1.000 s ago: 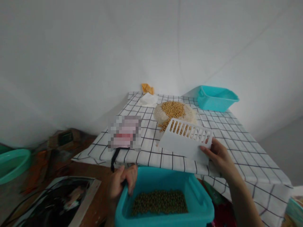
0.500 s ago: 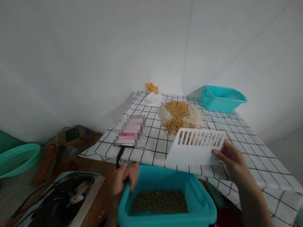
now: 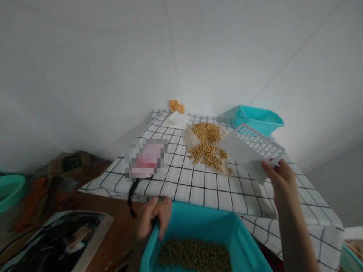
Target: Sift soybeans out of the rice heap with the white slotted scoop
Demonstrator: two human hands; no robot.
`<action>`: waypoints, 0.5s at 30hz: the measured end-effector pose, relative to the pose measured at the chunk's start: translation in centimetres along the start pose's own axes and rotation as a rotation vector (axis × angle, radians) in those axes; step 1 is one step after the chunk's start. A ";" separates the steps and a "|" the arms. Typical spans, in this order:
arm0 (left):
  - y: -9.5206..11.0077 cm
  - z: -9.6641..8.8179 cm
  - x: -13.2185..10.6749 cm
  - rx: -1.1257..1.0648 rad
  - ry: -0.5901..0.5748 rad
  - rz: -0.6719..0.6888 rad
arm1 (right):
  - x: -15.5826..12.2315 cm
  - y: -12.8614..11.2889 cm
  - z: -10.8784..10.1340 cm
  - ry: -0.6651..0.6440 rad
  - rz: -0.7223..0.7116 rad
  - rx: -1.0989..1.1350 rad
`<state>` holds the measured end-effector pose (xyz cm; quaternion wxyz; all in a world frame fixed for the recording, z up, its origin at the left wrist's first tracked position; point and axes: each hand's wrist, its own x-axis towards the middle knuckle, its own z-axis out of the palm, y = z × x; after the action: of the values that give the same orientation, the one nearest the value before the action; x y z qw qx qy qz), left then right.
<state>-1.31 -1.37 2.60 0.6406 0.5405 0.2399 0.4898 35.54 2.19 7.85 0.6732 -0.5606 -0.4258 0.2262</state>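
Note:
My right hand (image 3: 276, 176) grips a white slotted plastic scoop (image 3: 252, 150), lifted and tilted above the table's right side, beside a pile of yellow soybeans on white rice (image 3: 208, 145). A trail of beans spreads toward the near edge of the pile. My left hand (image 3: 151, 221) is closed on the left rim of a teal plastic bin (image 3: 198, 223) holding green beans (image 3: 195, 255), held below the table's front edge.
The table wears a white checked cloth (image 3: 198, 185). A second teal bin (image 3: 255, 119) stands at the back right, with a white cloth (image 3: 177, 120) and an orange scrap (image 3: 176, 106) at the back. A blurred pink item (image 3: 146, 160) lies left. Clutter and a teal basin (image 3: 10, 189) sit lower left.
My right hand has lifted the scoop off the pile's near side and swung it up to the right, leaving soybeans dragged forward. The teal bin stays in my left hand.

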 end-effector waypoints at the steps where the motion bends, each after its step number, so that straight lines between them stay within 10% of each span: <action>1: 0.0 0.5 0.1 -0.023 0.041 0.000 | 0.2 0.1 0.5 -0.027 -0.016 -0.003; 15: -1.2 1.3 0.3 -0.068 0.034 -0.047 | -0.9 0.5 1.0 -0.126 0.042 -0.010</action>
<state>0.35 -1.59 1.97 0.6658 0.5041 0.2466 0.4918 34.34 2.20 7.12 0.6373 -0.5573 -0.4567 0.2732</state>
